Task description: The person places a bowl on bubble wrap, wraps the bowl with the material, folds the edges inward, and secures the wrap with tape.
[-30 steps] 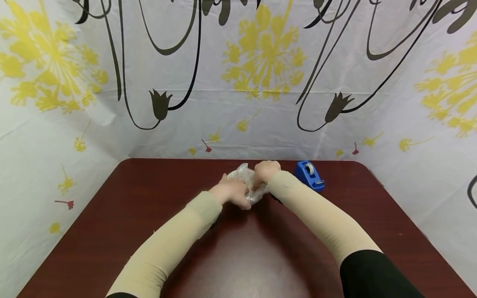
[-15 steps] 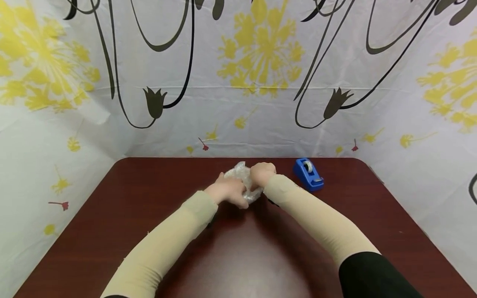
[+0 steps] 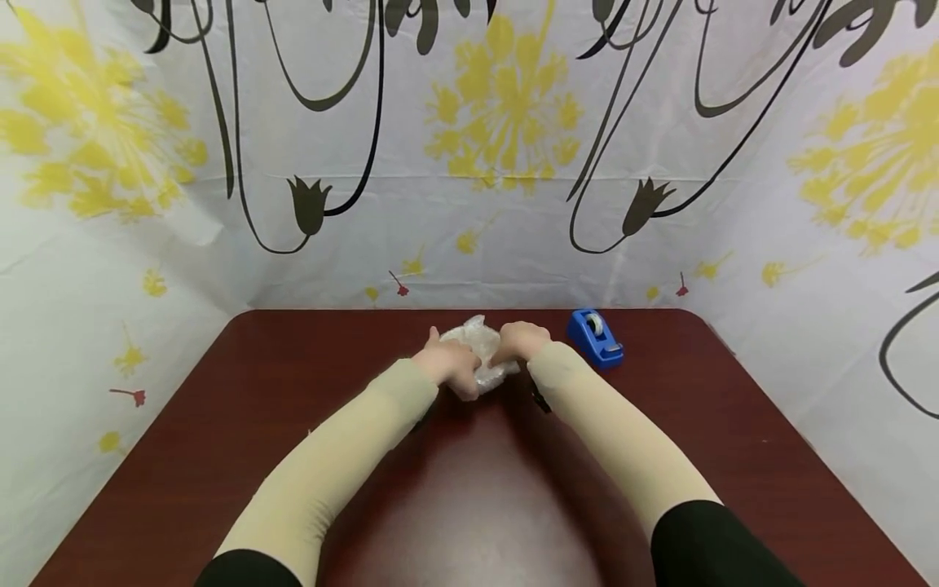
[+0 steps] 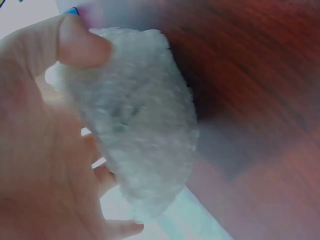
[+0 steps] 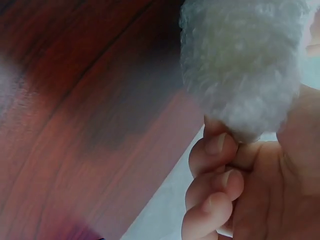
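A bundle of clear bubble wrap point(image 3: 477, 336) is held between both hands near the table's far edge. My left hand point(image 3: 449, 364) grips its left side; in the left wrist view the thumb point(image 4: 82, 45) lies over the wrap's upper end and the fingers pass behind it. On the opposite side, my right hand point(image 3: 522, 340) pinches an edge of the wrap. Its fingers point(image 5: 207, 215) are curled in toward the palm below the bundle point(image 5: 245, 60) in the right wrist view. Layers of wrap hide what may lie inside.
A blue tape dispenser point(image 3: 596, 338) with a roll of tape stands to the right of the right hand. The dark red wooden table point(image 3: 469, 505) has rounded far corners. Patterned white sheeting point(image 3: 469, 244) hangs right behind it and along both sides.
The head view has shifted slightly. Both hands remain on the bubble wrap, and the gap between them has widened a little, showing more of the wrap.
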{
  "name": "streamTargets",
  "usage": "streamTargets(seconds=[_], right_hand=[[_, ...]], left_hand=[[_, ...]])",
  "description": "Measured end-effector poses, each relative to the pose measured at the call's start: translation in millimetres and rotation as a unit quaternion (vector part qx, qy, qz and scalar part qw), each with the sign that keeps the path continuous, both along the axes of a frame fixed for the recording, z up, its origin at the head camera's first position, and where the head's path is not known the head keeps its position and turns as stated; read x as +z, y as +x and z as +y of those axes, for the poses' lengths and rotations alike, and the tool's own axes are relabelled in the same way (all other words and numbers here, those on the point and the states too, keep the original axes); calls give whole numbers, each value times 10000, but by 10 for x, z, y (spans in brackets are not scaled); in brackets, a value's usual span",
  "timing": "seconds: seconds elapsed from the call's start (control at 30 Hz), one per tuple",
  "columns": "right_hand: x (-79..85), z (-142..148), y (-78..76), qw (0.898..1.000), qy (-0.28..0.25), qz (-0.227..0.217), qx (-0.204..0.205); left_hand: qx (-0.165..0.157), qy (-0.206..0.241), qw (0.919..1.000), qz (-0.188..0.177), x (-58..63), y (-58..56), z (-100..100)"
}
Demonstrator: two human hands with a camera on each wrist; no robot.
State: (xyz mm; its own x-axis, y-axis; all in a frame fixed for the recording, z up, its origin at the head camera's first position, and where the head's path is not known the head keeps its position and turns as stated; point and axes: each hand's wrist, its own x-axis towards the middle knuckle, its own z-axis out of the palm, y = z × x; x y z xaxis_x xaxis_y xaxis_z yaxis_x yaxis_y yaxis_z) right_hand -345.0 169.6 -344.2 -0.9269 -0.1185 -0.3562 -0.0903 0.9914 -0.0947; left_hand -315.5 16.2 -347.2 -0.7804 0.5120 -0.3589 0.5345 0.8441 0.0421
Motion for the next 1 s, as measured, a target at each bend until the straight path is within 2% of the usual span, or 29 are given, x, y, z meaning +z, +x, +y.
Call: streamTargets(seconds=[0.13,0.37,0.57,0.8,1.0], right_hand=[[-35,66,3,9993,-376,-49,-69],[-88,117,-32,9969,-778,-25,-131],[-105,161,-53,9941,-1064,29,-193],[-139,228,-76,9923,-1210,87,-248],[-131,248,-103,9921,-1217,162,-268]], left_hand=[[-95,-450,9989,-52,29,-32,11],[-192,-912,9949,383,16,-107,-35],[-213,-911,9933,682,-25,-183,-40],[-191,-763,9935,827,-97,-258,-1],[-221,-700,9925,977,-97,-273,-1]])
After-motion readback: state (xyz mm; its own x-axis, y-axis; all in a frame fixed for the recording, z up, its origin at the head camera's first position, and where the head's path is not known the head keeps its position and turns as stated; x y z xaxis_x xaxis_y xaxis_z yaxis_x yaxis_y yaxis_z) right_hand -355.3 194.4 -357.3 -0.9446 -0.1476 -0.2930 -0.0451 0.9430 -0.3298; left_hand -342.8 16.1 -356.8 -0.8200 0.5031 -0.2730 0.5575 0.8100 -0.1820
